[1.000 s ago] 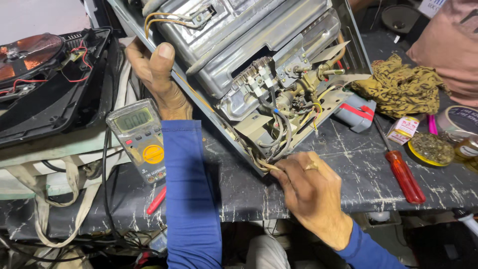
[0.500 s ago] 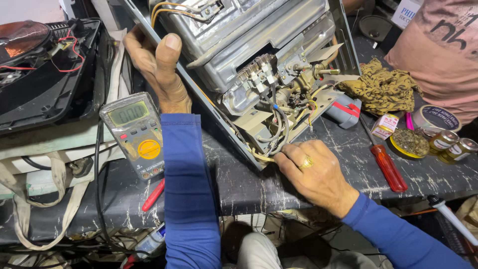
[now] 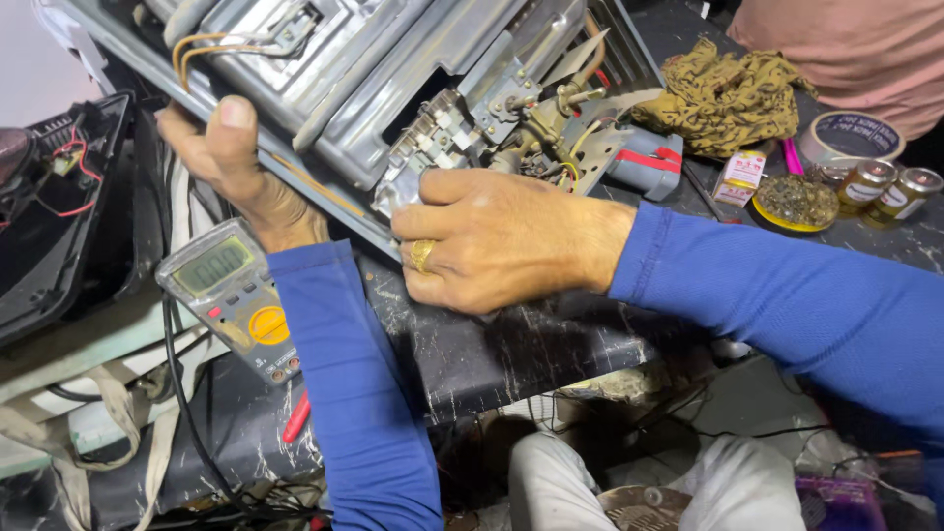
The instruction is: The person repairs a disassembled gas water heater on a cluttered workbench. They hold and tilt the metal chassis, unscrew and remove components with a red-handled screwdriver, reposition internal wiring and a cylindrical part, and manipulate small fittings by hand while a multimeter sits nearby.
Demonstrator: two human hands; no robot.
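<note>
Two hands steady an opened metal appliance (image 3: 393, 88) on a dark worktop (image 3: 492, 344).

Left hand (image 3: 231, 162) clamps its frame; right hand (image 3: 492, 241), fingers pressed together, covers the wiring near the worktop's front edge, multimeter (image 3: 236, 300) beside.

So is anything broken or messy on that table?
Yes. The metal appliance lies tilted with its casing off, wires and parts bare. The left hand grips its edge; the right hand rests at its lower corner. A crumpled rag lies among jars. I can't tell if anything is broken.
</note>
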